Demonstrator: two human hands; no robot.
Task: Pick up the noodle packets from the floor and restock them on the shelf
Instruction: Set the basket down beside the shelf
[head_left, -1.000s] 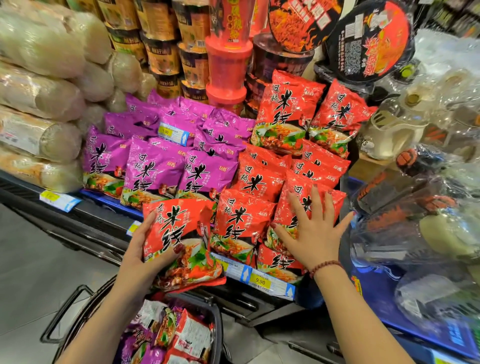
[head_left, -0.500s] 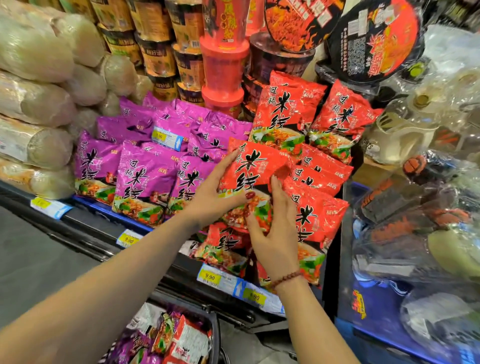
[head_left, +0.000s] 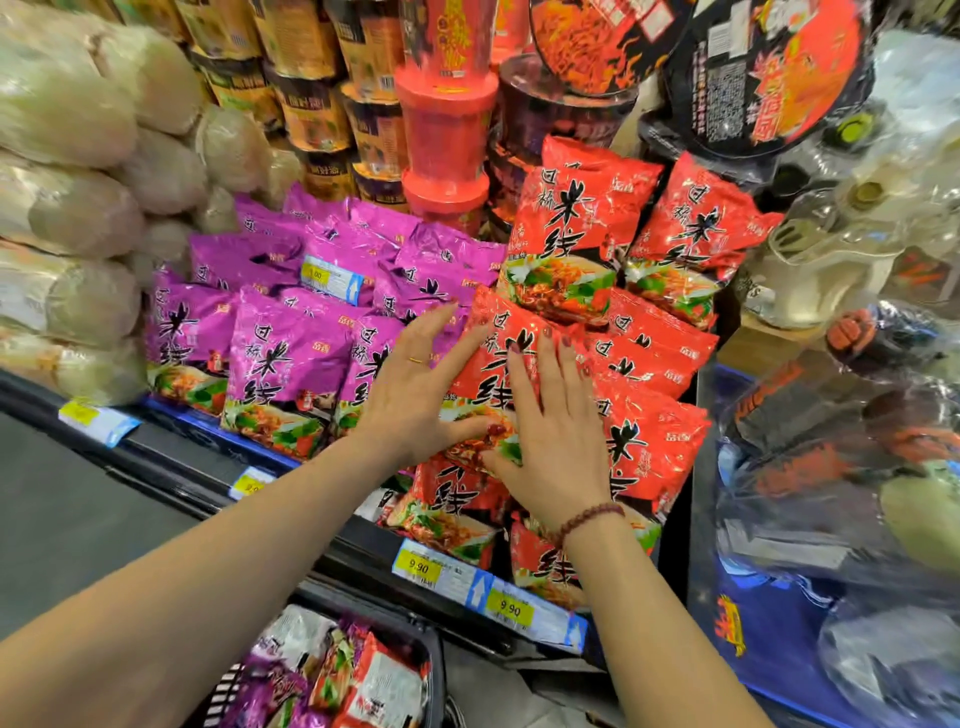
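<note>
Left hand (head_left: 415, 395): spread flat with fingers straight, laid on the left part of the red noodle packet (head_left: 493, 338); nothing is pinched.
Right hand (head_left: 556, 447): spread flat, with the palm pressed on the same packet's face.
Red noodle packet: set leaning on the red stack (head_left: 654, 441) on the shelf (head_left: 171, 467); it is apparently being pushed back so that it is kept from sliding forward.
Red stack: overlapped front to back, just right of the purple packets (head_left: 285, 364), so the colours are kept apart.
Shelf: price labels (head_left: 415, 564) are carried on its front rail.
Basket (head_left: 434, 670): placed below the shelf; more packets (head_left: 384, 686) are seen inside, judged not yet shelved.
</note>
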